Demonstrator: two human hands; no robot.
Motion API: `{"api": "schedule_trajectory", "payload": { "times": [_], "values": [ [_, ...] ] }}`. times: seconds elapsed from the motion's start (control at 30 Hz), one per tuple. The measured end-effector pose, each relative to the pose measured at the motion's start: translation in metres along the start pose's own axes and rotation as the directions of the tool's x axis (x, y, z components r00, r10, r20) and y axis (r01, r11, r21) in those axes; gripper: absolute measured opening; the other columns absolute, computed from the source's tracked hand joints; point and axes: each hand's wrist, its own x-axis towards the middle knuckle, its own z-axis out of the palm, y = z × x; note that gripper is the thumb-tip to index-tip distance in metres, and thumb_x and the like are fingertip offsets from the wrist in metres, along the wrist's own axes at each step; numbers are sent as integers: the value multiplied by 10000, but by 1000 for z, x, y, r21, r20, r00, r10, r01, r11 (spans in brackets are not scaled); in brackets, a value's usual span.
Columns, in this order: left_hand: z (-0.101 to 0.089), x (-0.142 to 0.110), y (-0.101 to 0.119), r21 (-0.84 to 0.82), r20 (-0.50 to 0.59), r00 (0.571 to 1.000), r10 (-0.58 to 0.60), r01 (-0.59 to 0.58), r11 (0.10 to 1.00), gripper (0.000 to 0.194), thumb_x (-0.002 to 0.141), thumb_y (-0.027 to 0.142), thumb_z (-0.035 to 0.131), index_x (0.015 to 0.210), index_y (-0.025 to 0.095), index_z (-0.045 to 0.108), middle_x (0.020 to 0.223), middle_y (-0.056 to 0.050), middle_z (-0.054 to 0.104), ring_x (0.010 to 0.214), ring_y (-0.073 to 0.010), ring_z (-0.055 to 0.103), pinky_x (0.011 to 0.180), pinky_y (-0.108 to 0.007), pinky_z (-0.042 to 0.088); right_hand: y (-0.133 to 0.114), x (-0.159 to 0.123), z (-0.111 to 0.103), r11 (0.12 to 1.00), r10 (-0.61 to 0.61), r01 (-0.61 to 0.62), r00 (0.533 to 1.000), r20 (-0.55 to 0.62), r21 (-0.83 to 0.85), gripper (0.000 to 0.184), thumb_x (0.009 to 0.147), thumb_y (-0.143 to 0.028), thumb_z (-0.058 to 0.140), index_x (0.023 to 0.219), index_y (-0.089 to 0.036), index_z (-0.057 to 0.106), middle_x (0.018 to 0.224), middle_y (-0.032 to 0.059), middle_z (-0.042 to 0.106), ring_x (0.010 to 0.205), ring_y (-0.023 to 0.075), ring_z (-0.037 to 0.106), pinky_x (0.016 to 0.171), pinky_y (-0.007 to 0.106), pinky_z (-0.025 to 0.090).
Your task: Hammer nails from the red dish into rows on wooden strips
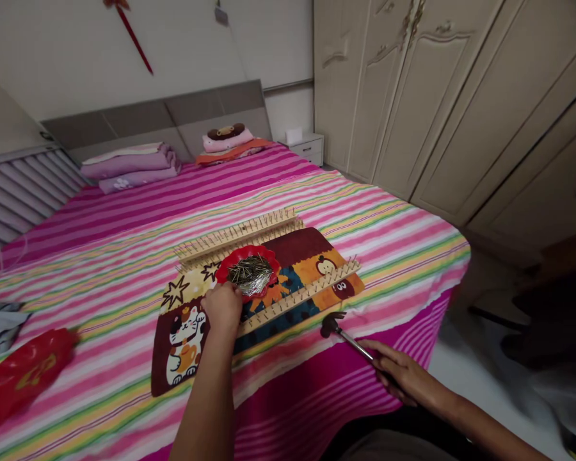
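My right hand (398, 371) grips a claw hammer (355, 344) by its handle, with the dark head over the near side of the bed. My left hand (223, 307) is curled at the left rim of a red scalloped dish (224, 264); what its fingers hold, if anything, is hidden. Loose nails (252, 274) fill the dish. In front of the dish lies a wooden strip (302, 296) with a row of nails standing up from it, its left end beside my left hand. Behind it are more nail-studded wooden strips (240, 235). A patterned mat (160, 358) lies beneath.
A striped sheet (398, 243) covers the bed. A red tray (26, 378) and a grey cloth (0, 326) lie at the left. Folded bedding (134, 168) sits by the headboard (139, 125). Wardrobes (413, 96) stand beyond the bed's right side.
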Motion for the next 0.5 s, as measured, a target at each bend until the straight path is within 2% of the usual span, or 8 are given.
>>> {"api": "schedule_trajectory", "payload": {
  "times": [0.1, 0.23, 0.4, 0.5],
  "values": [
    [11, 14, 3, 96, -33, 997, -71, 74, 993, 135, 658, 251, 561, 640, 145, 642, 899, -195, 639, 939, -358, 520, 781, -501, 365, 2, 1, 0, 1000, 4, -4, 1000, -8, 10, 649, 705, -392, 434, 1321, -187, 412, 485, -95, 422, 309, 50, 286, 317, 157, 153],
    [24, 23, 3, -19, -73, 987, -140, 139, 990, 121, 575, 217, 594, 483, 163, 536, 809, -199, 637, 954, -380, 497, 787, -556, 331, 3, 2, 1, 1000, -6, 6, 1000, 6, 7, 648, 717, -389, 426, 1326, -171, 395, 473, -102, 419, 305, 46, 270, 305, 151, 145],
    [25, 38, -2, -194, 53, 939, -341, 345, 918, 208, 459, 158, 612, 408, 182, 412, 750, -192, 639, 983, -408, 514, 780, -567, 337, 0, 1, 0, 1000, -6, 6, 1000, 16, -2, 624, 725, -351, 414, 1326, -183, 402, 480, -100, 420, 301, 46, 285, 303, 146, 156],
    [17, 41, -10, -217, 129, 920, -369, 389, 895, 244, 424, 199, 659, 397, 194, 417, 613, -145, 614, 868, -376, 573, 716, -508, 388, 1, 1, 0, 1000, -1, 1, 1000, 24, 9, 608, 733, -345, 409, 1322, -196, 410, 486, -97, 425, 296, 44, 289, 303, 144, 158]
  ]
}}
